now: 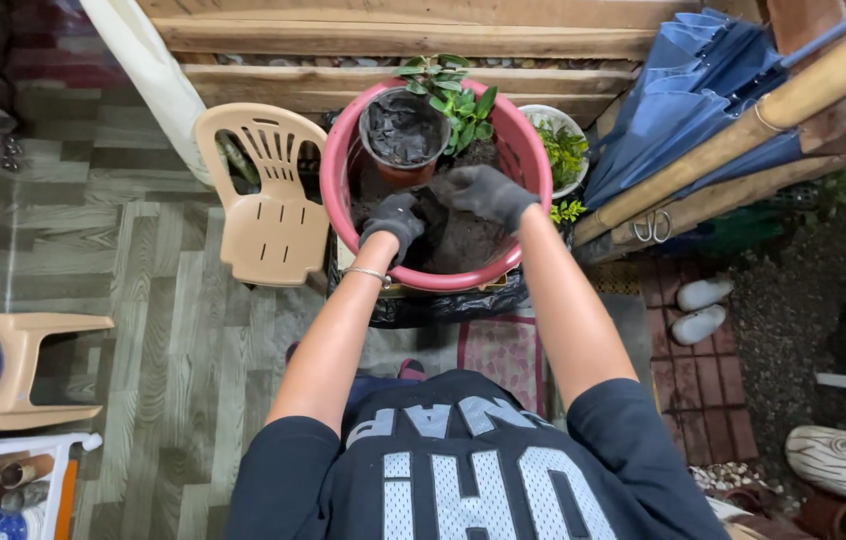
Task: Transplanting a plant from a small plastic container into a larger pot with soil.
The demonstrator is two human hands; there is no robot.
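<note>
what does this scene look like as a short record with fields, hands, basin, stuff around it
left hand: gloved left hand down in the soil, fingers curled on a dark clump
right hand: gloved right hand over the soil beside it, fingers bent
basin: pink basin holding dark soil
in basin: brown pot lined with black plastic, small green plant
left of basin: beige plastic chair
right of basin: folded blue umbrella, white pot with greenery

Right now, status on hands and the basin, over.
Both hands gloved: left hand and right hand in the soil of the red basin. Small pot and green plant sit inside.
</note>
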